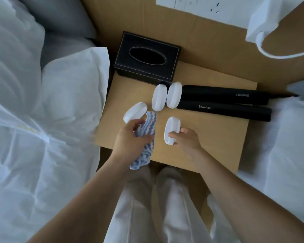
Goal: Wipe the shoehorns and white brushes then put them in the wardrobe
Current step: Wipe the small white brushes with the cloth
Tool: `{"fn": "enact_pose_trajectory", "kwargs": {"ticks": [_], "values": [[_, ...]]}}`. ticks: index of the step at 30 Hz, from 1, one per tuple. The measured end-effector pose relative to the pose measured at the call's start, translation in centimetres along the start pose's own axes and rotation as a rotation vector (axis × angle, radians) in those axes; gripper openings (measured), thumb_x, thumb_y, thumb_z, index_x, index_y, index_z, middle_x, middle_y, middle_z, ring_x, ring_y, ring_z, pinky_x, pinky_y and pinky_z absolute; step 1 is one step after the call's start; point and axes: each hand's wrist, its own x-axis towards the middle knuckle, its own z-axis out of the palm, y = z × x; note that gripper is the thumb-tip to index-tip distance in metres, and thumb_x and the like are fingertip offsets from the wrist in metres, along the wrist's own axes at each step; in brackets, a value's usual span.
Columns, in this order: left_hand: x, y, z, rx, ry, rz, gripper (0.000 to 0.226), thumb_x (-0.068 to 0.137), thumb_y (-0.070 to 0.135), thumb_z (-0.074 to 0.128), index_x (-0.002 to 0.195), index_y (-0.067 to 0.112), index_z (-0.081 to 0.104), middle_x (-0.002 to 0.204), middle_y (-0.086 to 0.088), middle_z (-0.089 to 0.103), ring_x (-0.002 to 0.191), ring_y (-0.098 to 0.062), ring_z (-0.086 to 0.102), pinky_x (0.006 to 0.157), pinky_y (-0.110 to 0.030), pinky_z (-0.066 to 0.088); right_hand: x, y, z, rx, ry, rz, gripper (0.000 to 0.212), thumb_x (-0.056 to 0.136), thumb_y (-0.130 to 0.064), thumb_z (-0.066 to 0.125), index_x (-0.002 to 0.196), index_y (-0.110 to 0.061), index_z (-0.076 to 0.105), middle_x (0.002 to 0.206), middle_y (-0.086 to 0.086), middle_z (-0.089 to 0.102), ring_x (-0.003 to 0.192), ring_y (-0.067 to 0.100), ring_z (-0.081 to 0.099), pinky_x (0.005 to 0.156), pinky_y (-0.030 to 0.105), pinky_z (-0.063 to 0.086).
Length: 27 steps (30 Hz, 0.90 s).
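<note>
At bench [209,151] centre, the right hand [185,139] has its grip pinching one white brush [172,128]; the left hand [130,140] clutches the cloth [150,120] at nine o'clock. A firm hold and lengthwise cloth strokes would serve.

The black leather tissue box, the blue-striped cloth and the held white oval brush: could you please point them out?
Black leather tissue box [171,57], head view, top face, right of slot.
Blue-striped cloth [151,120], head view, upper end.
White oval brush [173,125], head view, upper half.
</note>
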Motion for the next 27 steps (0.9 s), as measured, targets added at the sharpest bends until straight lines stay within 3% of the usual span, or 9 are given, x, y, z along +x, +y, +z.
{"fn": "enact_pose_trajectory", "kwargs": {"ticks": [3, 6, 9, 11, 14, 16, 21, 24, 27], "values": [[1.1, -1.0, -0.3, -0.024, 0.016, -0.025, 0.049, 0.078, 0.018, 0.072, 0.123, 0.024, 0.054, 0.108, 0.009, 0.061, 0.092, -0.008, 0.061, 0.071, -0.015, 0.045, 1.8, 0.4, 1.1, -0.085, 0.001, -0.001, 0.043, 0.076, -0.027, 0.063, 0.09, 0.013, 0.058, 0.089, 0.024, 0.064, 0.071, 0.022, 0.058, 0.059, 0.03, 0.04], [1.8, -1.4, -0.9, -0.035, 0.04, -0.052, 0.048, 0.077, 0.017, 0.072, 0.122, 0.024, 0.054, 0.108, 0.007, 0.061, 0.093, -0.011, 0.061, 0.078, -0.022, 0.048, 2.2, 0.0, 1.6, -0.237, 0.031, -0.061, 0.028, 0.079, -0.027, 0.06, 0.078, 0.001, 0.053, 0.076, 0.01, 0.054, 0.074, 0.022, 0.051, 0.056, 0.026, 0.036], [2.2, -1.7, -1.8, -0.04, 0.073, -0.068, 0.048, 0.077, 0.017, 0.071, 0.122, 0.023, 0.056, 0.111, 0.005, 0.062, 0.097, -0.014, 0.061, 0.084, -0.028, 0.048, 0.5, -1.7, 2.5, -0.316, 0.284, -0.333, 0.028, 0.08, -0.027, 0.064, 0.099, -0.007, 0.059, 0.095, 0.003, 0.056, 0.093, 0.021, 0.05, 0.076, 0.029, 0.041], [2.3, -1.5, -2.7, -0.056, 0.104, -0.061, 0.046, 0.077, 0.016, 0.07, 0.12, 0.023, 0.058, 0.108, 0.005, 0.064, 0.094, -0.013, 0.062, 0.08, -0.027, 0.049, -1.0, -3.7, 3.9, -0.197, 0.256, -0.434, 0.024, 0.086, -0.022, 0.061, 0.108, -0.013, 0.061, 0.098, -0.005, 0.053, 0.093, 0.012, 0.05, 0.08, 0.025, 0.041], [2.3, -1.0, -4.1, -0.111, 0.146, -0.036, 0.037, 0.076, 0.012, 0.069, 0.109, 0.026, 0.061, 0.097, 0.009, 0.067, 0.088, -0.01, 0.065, 0.075, -0.025, 0.05, -1.2, -6.5, 7.0, 0.021, -0.083, -0.204, 0.013, 0.09, -0.025, 0.056, 0.089, -0.014, 0.063, 0.076, -0.006, 0.055, 0.069, 0.01, 0.051, 0.062, 0.023, 0.041], [2.3, -0.9, -5.1, -0.119, 0.167, -0.019, 0.034, 0.076, 0.012, 0.069, 0.102, 0.032, 0.06, 0.092, 0.014, 0.066, 0.084, -0.008, 0.065, 0.074, -0.026, 0.052, -0.3, -7.6, 8.9, 0.064, -0.168, -0.016, 0.025, 0.09, -0.03, 0.056, 0.072, -0.014, 0.057, 0.063, -0.002, 0.051, 0.056, 0.013, 0.046, 0.053, 0.023, 0.039], [1.4, -1.7, -7.0, -0.125, 0.17, -0.005, 0.036, 0.077, 0.011, 0.069, 0.082, 0.044, 0.055, 0.082, 0.018, 0.064, 0.071, 0.002, 0.063, 0.062, -0.016, 0.05, 1.7, -8.3, 11.6, 0.181, -0.163, 0.271, 0.032, 0.081, -0.039, 0.069, 0.089, -0.011, 0.056, 0.056, -0.001, 0.046, 0.042, 0.01, 0.036, 0.041, 0.021, 0.032], [0.9, -2.5, -7.7, -0.118, 0.181, -0.012, 0.035, 0.077, 0.013, 0.069, 0.092, 0.041, 0.055, 0.086, 0.019, 0.064, 0.073, 0.003, 0.062, 0.061, -0.015, 0.047, 1.8, -9.2, 12.5, 0.204, -0.129, 0.266, 0.039, 0.083, -0.042, 0.066, 0.106, -0.013, 0.056, 0.065, -0.003, 0.042, 0.05, 0.011, 0.038, 0.042, 0.021, 0.035], [0.6, -2.8, -8.3, -0.118, 0.205, -0.033, 0.036, 0.078, 0.015, 0.068, 0.105, 0.036, 0.057, 0.092, 0.016, 0.065, 0.081, -0.005, 0.064, 0.069, -0.023, 0.051, 0.3, -9.6, 12.1, 0.053, -0.026, 0.089, 0.042, 0.091, -0.043, 0.053, 0.122, -0.015, 0.054, 0.092, -0.001, 0.054, 0.08, 0.017, 0.054, 0.062, 0.024, 0.038]]}}
